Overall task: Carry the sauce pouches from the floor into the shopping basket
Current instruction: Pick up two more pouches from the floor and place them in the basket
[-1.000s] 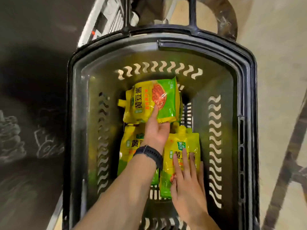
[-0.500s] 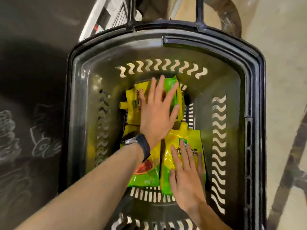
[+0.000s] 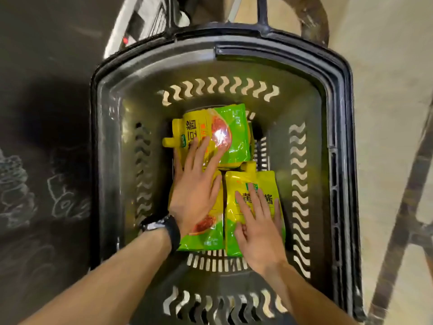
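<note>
Looking down from the head camera, here is the black shopping basket, standing on the floor, and all the action is at its bottom. Three yellow-and-green sauce pouches lie flat in there. The far pouch sits crosswise, its yellow spout pointing to the left wall. In front of it, two more lie side by side, touching along their long edges: the near-left pouch and the near-right pouch, whose cap tucks right up against the far pouch. Now the hands: the left hand is spread flat, palm down on the near-left pouch, fingers straight and reaching onto the near edge of the far pouch. No grip closed there, just a flat press. A black watch rides on that wrist. The right hand lies just as flat on the near-right pouch, fingers straight and fanned over the printed label, its grip apart too, curled round nothing. Wavy slots run along the basket walls, pale floor showing through them. To the right of the basket is pale concrete floor; to the left the floor is dark, with white chalk drawings on it. A handle post rises at the far rim.
</note>
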Motion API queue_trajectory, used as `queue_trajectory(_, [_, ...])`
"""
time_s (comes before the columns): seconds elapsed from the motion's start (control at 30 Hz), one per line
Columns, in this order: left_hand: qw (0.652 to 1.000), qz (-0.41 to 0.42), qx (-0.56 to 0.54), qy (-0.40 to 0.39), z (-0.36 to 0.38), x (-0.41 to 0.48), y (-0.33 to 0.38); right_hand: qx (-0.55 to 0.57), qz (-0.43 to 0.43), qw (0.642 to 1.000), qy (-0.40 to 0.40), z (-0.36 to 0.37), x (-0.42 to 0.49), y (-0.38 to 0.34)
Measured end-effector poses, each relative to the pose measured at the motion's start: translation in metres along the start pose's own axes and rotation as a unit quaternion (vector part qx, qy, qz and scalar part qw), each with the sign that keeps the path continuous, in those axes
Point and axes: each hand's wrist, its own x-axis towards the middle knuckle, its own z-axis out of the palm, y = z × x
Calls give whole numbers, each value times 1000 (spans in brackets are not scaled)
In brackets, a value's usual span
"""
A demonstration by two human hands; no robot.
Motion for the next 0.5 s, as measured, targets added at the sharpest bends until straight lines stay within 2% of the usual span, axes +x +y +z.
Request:
queue_trajectory(0.07, [996,-40,31,-77,12,-33,-2,-3,-2,1000,1,-1,0,0])
queue_trajectory(0.13, [987,-45,61,-142,35,-57,-1,-10,-7,1000,12,5,-4,0])
queue_trajectory(0.27, [988,-40,80,-123,60,-75,-3,-62,-4,998,30,25,-14,4])
queue_trajectory(0.5, [990,-25,85,-108,60,-91,7,-95,-16,995,36,31,-33,5])
